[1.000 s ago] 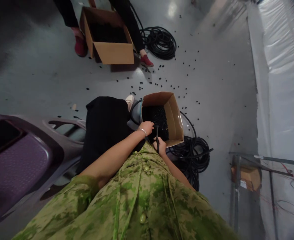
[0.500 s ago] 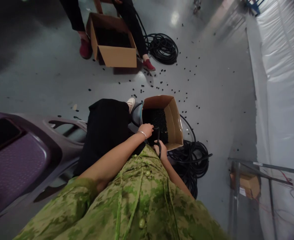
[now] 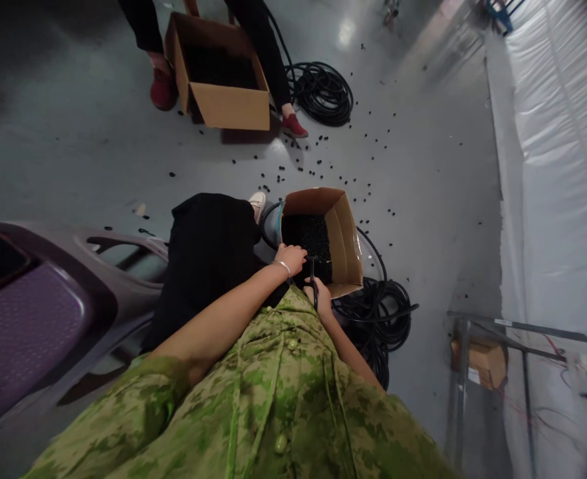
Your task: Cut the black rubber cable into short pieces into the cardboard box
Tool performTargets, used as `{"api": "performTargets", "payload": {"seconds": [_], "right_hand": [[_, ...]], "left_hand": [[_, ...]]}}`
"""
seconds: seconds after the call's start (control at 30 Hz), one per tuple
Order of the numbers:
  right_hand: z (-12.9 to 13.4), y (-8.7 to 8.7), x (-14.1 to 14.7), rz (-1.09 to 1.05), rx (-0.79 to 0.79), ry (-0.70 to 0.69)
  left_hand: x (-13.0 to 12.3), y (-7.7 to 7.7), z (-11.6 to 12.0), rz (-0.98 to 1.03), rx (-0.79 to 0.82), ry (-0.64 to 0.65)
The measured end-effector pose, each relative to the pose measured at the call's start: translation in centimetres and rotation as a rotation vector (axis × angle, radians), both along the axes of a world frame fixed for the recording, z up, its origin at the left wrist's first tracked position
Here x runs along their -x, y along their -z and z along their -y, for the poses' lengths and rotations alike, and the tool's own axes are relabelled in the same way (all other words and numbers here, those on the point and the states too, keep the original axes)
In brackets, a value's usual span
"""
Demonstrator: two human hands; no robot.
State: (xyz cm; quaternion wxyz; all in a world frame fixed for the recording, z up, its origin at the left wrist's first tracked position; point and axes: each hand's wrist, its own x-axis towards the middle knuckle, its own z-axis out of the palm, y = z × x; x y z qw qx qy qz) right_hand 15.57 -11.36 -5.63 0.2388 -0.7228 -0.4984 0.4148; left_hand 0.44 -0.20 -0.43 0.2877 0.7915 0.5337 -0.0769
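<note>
A cardboard box (image 3: 346, 249) stands open in front of my body, with a heap of small black pieces (image 3: 306, 233) inside. Over its near left side my left hand (image 3: 292, 258) is closed, a bracelet on the wrist. Something dark sticks out from its fingertips toward the tip of a black hose (image 3: 314, 279); I cannot make out what it is. My right hand (image 3: 323, 301) grips that hose at the box's near edge, its end pointing up toward the left fingers. Beside the box on the right lies a coil of black hose (image 3: 395, 309).
Another person's legs straddle a second cardboard box (image 3: 233, 106) ahead, near another hose coil (image 3: 326, 93). Small black pieces (image 3: 320, 161) litter the floor. A purple-grey plastic chair (image 3: 38, 319) is at left. A metal frame (image 3: 527, 342) stands at right.
The whole view has shifted slightly, so things sit a little further left and up. Both hands keep nearly the same pose at the box, the right still gripping the hose.
</note>
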Motion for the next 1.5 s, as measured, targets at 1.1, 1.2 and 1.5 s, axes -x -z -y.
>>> {"api": "performTargets", "payload": {"seconds": [1.1,1.2,1.5], "right_hand": [[0.3,0.9,0.2,0.099,-0.047,-0.008],[0.2,1.3,0.4,0.107,-0.074,0.0],[-0.5,0.8,1.0,0.125,-0.029,0.031]], "left_hand": [[-0.3,-0.4,0.1,-0.015,0.014,0.062],[-0.3,-0.3,0.0,-0.033,0.022,0.056],[-0.2,-0.3,-0.2,-0.069,0.054,0.031]]}}
